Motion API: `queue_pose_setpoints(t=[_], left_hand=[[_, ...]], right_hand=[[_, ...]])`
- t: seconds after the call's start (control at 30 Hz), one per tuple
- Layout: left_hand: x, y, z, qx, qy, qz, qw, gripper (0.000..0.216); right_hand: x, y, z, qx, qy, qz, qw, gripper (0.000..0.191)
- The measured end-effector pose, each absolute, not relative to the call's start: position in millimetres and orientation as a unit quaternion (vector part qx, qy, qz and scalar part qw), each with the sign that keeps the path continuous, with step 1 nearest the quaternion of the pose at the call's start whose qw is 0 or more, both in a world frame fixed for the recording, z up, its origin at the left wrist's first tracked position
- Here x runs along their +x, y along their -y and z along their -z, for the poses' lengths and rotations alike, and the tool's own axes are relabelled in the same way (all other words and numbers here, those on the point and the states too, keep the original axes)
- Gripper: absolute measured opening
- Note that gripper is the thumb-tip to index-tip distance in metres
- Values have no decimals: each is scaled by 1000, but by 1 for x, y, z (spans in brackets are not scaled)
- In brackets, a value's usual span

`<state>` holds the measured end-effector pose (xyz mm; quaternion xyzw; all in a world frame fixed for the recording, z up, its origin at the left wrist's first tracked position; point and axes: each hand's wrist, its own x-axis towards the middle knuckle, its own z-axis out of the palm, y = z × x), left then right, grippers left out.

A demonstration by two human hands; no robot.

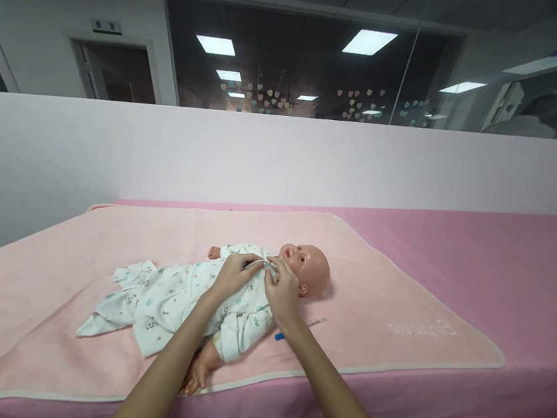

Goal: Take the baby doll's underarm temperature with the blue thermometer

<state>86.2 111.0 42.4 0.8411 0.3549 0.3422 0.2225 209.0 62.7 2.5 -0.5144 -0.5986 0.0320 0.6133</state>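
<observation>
A baby doll (317, 267) lies on its back, its bald head to the right and its mouth open. It wears a white printed baby outfit (173, 294), whose leg ends lie flat at the left. Both of my hands meet at the neckline below the doll's chin. My left hand (237, 275) pinches the fabric there from the chest side. Close beside it, my right hand (282, 290) pinches the collar, fingertips nearly touching the left ones. What exactly lies between the fingertips is too small to make out.
Beneath the doll spreads a peach blanket (373, 300) with a pale edge, over a pink table cover (525, 291). A thin strip with a blue end (279, 336) lies near my right wrist. Behind stands a low white partition (284, 163), with windows beyond.
</observation>
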Motion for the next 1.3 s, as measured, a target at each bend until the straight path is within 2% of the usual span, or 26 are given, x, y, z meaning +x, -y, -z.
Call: queue_pose_setpoints(t=[0.33,0.7,0.97,1.3], left_hand=[[88,-111,-36,824,-382,-365,203,29],[90,-108,-35,829,-400,-363,141,24],[88,-103,-32,803,-390,-415,174,24],[86,-97,-35,832,-402,-367,110,22]], right_hand=[[207,-70,-4,-545,616,-32,568,29],[209,-77,6,-541,609,-71,576,30],[210,-77,7,-533,615,-71,576,27],[208,-76,9,-552,630,-41,546,27]])
